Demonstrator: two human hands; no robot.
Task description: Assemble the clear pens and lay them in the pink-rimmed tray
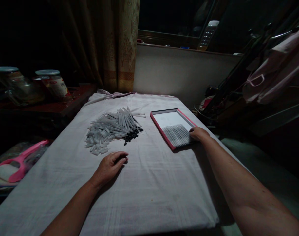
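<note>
My left hand (113, 166) rests on the cloth in front of a heap of pen parts, its thumb and fingers loosely curved and slightly apart, with nothing visible in them. The heap holds long translucent pen barrels (112, 124), short pale caps (96, 141) and small black plugs (132, 135). To the right, a shallow box (163, 132) with red sides and a white bottom lies open. Slim pens (177, 135) lie side by side in its near part. At the right end of this row my right hand (200, 133) reaches in, fingers closed together; whatever they grip is hidden.
A pale cloth (149, 193) covers the table. Lidded jars (54, 83) stand on a dark red side table at left, above a pink-handled item (21, 162). A plastic bottle (208, 35) is on the windowsill. Pink fabric (274, 70) hangs at right.
</note>
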